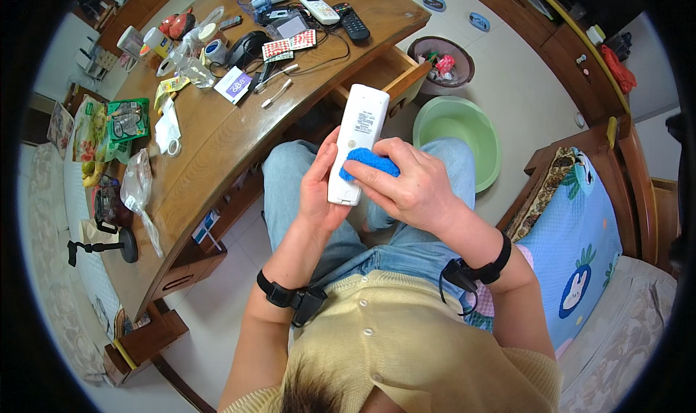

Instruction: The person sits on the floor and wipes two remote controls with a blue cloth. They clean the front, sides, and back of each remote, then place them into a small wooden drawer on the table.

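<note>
A white remote control [365, 106] is held above my lap, its back with small printed writing turned up. My left hand [317, 190] grips it along the left side and from below. In my right hand [410, 182] is a folded blue cloth [372, 162], pressed against the lower half of the remote's back. My fingers cover part of the cloth and the remote's right edge.
On the wooden table [217, 157] lie another white remote [318, 8], a black remote [354, 24], pill blister packs [289, 44], cables and a plastic bag [137, 182]. An open drawer [399, 76] juts toward me. A green basin [462, 125] and a waste bin [443, 60] stand on the floor.
</note>
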Tool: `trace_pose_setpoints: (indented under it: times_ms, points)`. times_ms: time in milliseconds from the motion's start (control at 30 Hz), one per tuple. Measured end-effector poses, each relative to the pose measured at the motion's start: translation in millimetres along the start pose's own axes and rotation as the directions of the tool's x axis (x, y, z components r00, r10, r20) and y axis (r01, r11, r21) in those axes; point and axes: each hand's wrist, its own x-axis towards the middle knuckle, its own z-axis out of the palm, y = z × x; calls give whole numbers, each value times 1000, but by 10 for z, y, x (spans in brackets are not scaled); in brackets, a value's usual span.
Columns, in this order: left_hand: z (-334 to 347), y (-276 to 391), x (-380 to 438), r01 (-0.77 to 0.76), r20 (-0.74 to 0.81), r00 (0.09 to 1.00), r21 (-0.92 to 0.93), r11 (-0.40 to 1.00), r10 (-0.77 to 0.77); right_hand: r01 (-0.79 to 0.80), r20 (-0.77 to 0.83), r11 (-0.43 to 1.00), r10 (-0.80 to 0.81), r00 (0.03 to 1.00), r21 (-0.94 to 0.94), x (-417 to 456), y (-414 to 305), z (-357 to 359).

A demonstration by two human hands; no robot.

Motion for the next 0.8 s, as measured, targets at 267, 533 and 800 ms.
trace_pose_setpoints:
  times_ms: [267,533,800]
  points:
    - [-95,23,2,117,226,968,-30,993,-107,-250,-175,965,234,956,-75,216,438,-17]
    - [-75,-39,105,19,-41,999,-46,999,-21,-30,5,998,30,1000,57,-177,-85,63]
    - [-147,-62,96,126,41,992,-211,969,-120,-20,-99,998,26,995,64,-43,209,29]
